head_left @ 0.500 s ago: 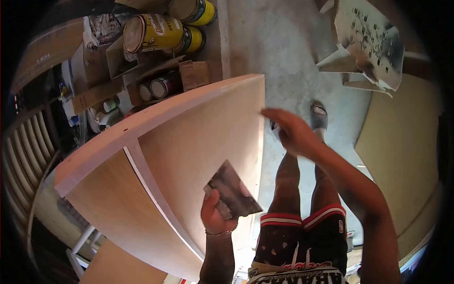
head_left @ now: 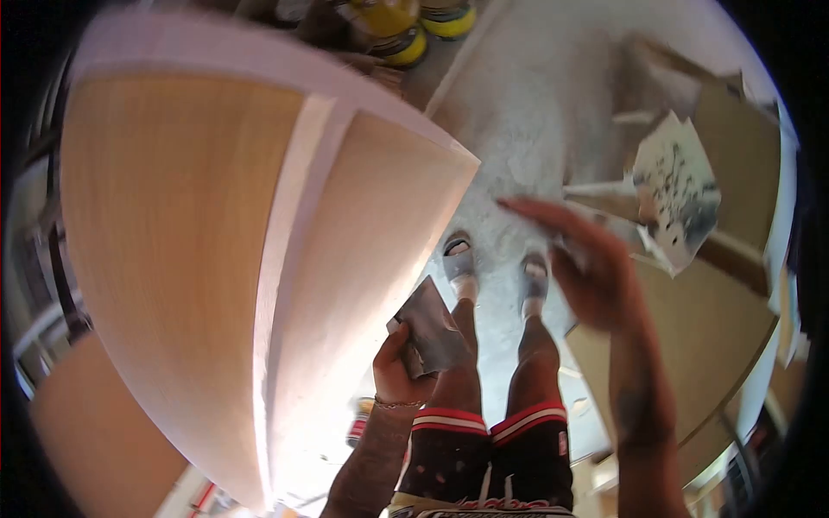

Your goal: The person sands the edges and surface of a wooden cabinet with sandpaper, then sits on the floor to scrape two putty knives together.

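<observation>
My left hand [head_left: 401, 367] is closed round a dark, flat rectangular sheet [head_left: 434, 330], with the thumb over its near edge. The sheet is in front of my thigh, beside the right edge of a wooden panel piece [head_left: 363, 198]. That piece has a pale frame and a pale divider [head_left: 289, 198] between two wood faces. My right hand [head_left: 587, 263] is raised over the floor, to the right of the panel's corner, and touches nothing. Its fingers stretch to the left, a little blurred, with nothing seen in them.
Cans with yellow bands [head_left: 401, 39] stand at the top. On the right, a stained pale sheet [head_left: 678, 194] lies by cardboard [head_left: 673, 363]. My feet in sandals [head_left: 459, 250] are on the concrete floor [head_left: 509, 155]. A small can [head_left: 359, 423] is near my left forearm.
The view has turned, so the panel fills more of the left side and fewer cans show. My right hand is farther right, away from the panel. The sheet stays in my left hand.
</observation>
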Demonstrator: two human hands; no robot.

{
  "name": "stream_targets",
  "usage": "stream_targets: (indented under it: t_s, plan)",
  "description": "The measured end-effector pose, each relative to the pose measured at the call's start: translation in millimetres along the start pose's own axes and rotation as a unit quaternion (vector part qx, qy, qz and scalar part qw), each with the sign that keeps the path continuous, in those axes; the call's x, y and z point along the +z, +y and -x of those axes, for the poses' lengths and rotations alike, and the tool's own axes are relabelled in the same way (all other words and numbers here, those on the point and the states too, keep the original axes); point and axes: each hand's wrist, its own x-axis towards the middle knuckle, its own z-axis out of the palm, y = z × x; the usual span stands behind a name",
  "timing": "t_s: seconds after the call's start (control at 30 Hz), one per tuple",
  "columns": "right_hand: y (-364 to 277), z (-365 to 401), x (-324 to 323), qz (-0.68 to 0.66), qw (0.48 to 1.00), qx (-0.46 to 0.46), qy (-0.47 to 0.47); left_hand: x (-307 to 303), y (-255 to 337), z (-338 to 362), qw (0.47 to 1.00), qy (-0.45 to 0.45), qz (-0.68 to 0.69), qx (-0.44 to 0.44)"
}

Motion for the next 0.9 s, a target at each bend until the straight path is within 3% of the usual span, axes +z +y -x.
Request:
stream_targets:
  t_s: [0.03,0.1,0.13,0.2,0.27,0.33,0.4,0.47,0.5,0.53,0.6,0.67,0.7,0.77,0.9]
  plan:
    - [-1.9,16.1,18.4,0.019,0.999,-0.046,0.011,-2.2,-4.5,-8.0,0.999,-0.012,0.033,0.006]
    - [5.4,48.6,53.9,0.044,0.991,-0.121,0.02,-5.9,-9.8,-13.3,0.987,-0.085,0.106,-0.082]
    - [7.4,64.5,69.1,0.047,0.987,-0.153,0.023,-8.8,-12.2,-9.7,0.987,-0.08,0.127,-0.061]
    - [15.3,92.6,86.1,0.046,0.977,-0.207,-0.036,-15.7,-20.0,-7.4,0.976,-0.137,0.093,-0.141]
    - [18.9,106.5,89.1,0.06,0.971,-0.208,-0.097,-5.4,-18.9,4.2,0.98,-0.09,0.111,-0.14]
    - [38.4,118.6,90.6,0.142,0.96,-0.215,-0.112,-9.3,-18.8,1.8,0.99,-0.091,0.059,-0.087]
    - [54.3,115.3,84.4,0.152,0.959,-0.21,-0.116,-13.5,-0.6,6.7,0.976,-0.204,0.056,-0.041]
    - [86.2,98.2,84.0,0.266,0.923,-0.154,-0.231,-34.3,5.9,-5.6,0.984,-0.149,0.073,0.067]
    - [108.2,87.5,90.9,0.262,0.923,-0.132,-0.247,-39.9,11.8,-11.5,0.98,-0.156,0.082,0.097]
    - [134.1,77.0,101.7,0.187,0.955,-0.128,-0.192,-41.9,19.2,-18.1,0.974,-0.165,0.089,0.128]
    - [162.4,52.9,133.1,0.127,0.992,0.001,-0.001,-53.4,30.7,-39.0,0.968,-0.184,0.091,0.143]
    - [192.1,9.7,157.4,0.096,0.982,-0.04,0.157,-70.1,36.0,-54.4,0.963,-0.199,0.025,0.178]
    - [195.0,-10.6,168.5,0.099,0.979,-0.054,0.168,-75.3,35.1,-60.5,0.962,-0.192,0.029,0.19]
    - [188.8,-43.4,187.0,-0.061,0.951,0.005,0.302,-93.2,31.6,-75.5,0.95,-0.231,0.046,0.203]
    - [165.7,-77.5,203.0,-0.194,0.932,0.024,0.306,-123.0,25.9,-95.1,0.947,-0.257,0.058,0.182]
